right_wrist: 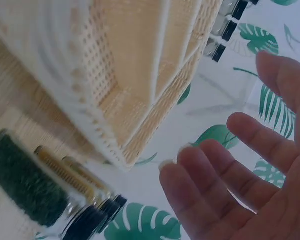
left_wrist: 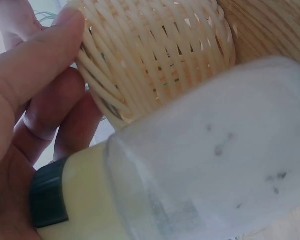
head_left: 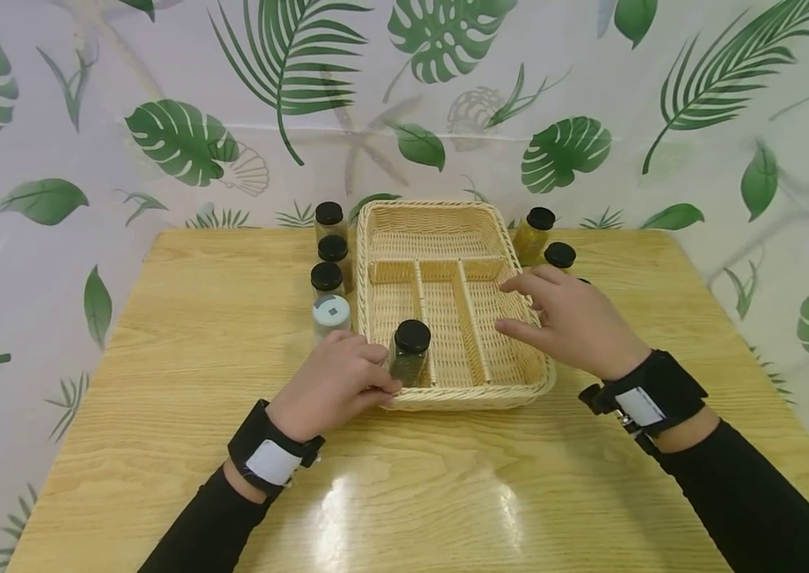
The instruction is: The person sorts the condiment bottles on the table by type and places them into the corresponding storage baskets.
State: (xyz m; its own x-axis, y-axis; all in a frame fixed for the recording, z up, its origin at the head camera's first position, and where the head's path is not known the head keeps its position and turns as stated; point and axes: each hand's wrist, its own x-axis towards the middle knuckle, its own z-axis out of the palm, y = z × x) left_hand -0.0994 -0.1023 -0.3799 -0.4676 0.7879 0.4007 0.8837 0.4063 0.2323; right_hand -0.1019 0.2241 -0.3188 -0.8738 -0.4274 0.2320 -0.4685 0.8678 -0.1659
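Observation:
A wicker basket (head_left: 515,394) with divided compartments stands on the table. My left hand (head_left: 336,382) grips its near left corner, the thumb lying on the woven rim (left_wrist: 107,87) in the left wrist view. Just beside those fingers, a black-lidded jar (head_left: 410,358) with dark contents stands upright in the front left compartment. Close to the left palm, a jar of whitish contents (left_wrist: 225,155) fills much of the left wrist view. My right hand (head_left: 569,318) hovers over the basket's right side, fingers spread and holding nothing; the right wrist view shows its fingers (right_wrist: 205,175) apart.
Left of the basket is a row of jars, several with black lids (head_left: 327,277) and the nearest with a pale lid (head_left: 332,312). On the right stand a yellow jar (head_left: 534,237), another black-lidded jar (head_left: 560,255) and a green-filled jar (right_wrist: 27,182). A leaf-patterned cloth (head_left: 404,95) hangs behind.

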